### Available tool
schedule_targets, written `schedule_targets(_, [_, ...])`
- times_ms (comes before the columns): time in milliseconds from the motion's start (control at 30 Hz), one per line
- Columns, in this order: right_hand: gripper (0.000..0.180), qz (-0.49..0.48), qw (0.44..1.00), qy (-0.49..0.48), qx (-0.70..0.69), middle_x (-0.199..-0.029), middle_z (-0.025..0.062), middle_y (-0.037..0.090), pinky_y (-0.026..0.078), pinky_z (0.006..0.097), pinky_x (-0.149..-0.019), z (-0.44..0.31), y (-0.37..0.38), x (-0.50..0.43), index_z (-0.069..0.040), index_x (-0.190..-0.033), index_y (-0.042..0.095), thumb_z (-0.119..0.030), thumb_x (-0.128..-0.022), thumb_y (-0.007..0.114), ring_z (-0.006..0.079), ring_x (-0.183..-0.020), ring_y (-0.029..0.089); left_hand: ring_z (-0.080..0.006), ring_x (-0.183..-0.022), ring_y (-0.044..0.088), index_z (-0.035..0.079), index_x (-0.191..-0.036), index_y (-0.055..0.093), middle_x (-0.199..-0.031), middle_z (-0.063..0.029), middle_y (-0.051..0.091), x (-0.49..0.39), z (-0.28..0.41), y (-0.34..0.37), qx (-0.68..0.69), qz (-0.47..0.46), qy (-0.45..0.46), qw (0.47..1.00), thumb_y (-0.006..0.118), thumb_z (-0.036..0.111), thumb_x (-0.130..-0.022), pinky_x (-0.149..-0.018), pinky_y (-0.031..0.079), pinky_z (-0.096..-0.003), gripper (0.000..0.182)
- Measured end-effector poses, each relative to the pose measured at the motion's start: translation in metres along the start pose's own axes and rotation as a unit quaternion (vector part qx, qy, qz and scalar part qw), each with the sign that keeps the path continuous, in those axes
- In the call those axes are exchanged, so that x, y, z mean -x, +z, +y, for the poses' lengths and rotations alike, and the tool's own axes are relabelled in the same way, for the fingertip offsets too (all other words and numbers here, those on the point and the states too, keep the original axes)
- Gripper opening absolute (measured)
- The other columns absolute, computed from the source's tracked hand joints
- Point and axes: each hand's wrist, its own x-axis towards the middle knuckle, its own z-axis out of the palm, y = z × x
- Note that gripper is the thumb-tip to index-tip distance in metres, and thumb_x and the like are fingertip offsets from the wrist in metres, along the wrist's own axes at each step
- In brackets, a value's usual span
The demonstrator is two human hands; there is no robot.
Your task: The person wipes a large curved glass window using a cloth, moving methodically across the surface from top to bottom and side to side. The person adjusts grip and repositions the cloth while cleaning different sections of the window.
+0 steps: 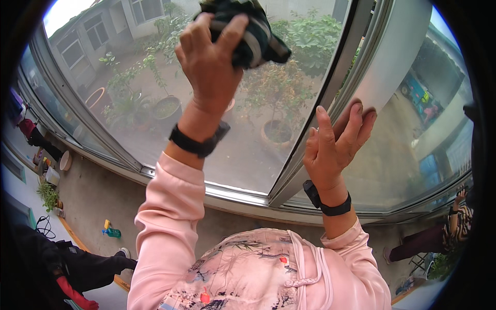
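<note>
Up at the top of the view, my left hand [211, 62] has its fingers over a bunched dark green cloth [252, 35] with pale stripes. The cloth is in front of a large window pane [232, 170]; whether it presses on the glass cannot be told. My right hand [337, 143] is empty, fingers apart, beside the grey metal upright [310, 151] of the window. Its fingertips appear to rest on the neighbouring glass [372, 162], where they are mirrored. Both wrists wear black straps with small devices.
Potted plants [277, 133] stand in the yard beyond the glass. A green spray bottle [113, 232] is on the floor at left, near a person in dark clothes [85, 267]. Farther left are a basin [66, 160] and another person [38, 135]. One more person [426, 240] stands at right.
</note>
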Motion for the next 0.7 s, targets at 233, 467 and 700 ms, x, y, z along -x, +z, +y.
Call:
schedule_targets(233, [0.033, 0.006, 1.0, 0.005, -0.009, -0.147, 0.0262, 0.036, 0.025, 0.0592, -0.111, 0.0, 0.002, -0.001, -0.015, -0.107, 0.068, 0.004, -0.08, 0.06, 0.0548, -0.136, 0.028, -0.026, -0.1, 0.054, 0.026, -0.106, 0.066, -0.107, -0.0093, 0.055, 0.173, 0.05, -0.032, 0.13, -0.154, 0.079, 0.976, 0.064, 0.018, -0.075, -0.081, 0.04, -0.0412, 0.032])
schedule_targets(467, [0.034, 0.002, 1.0, 0.0, -0.016, -0.146, 0.0275, 0.037, 0.025, 0.0596, -0.111, 0.0, 0.002, -0.004, -0.014, -0.103, 0.067, 0.007, -0.079, 0.055, 0.0557, -0.135, 0.029, -0.0282, -0.096, 0.057, 0.025, -0.095, 0.07, -0.102, -0.0083, 0.057, 0.206, -0.012, -0.063, 0.111, -0.236, 0.022, 0.965, 0.067, 0.015, -0.069, -0.076, 0.044, -0.0395, 0.028])
schedule_targets(700, [0.022, 0.022, 1.0, -0.006, -0.015, -0.144, 0.026, 0.041, 0.029, 0.0605, -0.107, 0.0, 0.002, 0.002, -0.013, -0.095, 0.067, 0.003, -0.081, 0.062, 0.0543, -0.133, 0.033, -0.0318, -0.101, 0.058, 0.022, -0.109, 0.071, -0.101, -0.0095, 0.062, 0.051, -0.163, -0.044, -0.018, -0.001, -0.031, 0.999, 0.067, -0.002, -0.068, -0.092, 0.044, -0.039, 0.048])
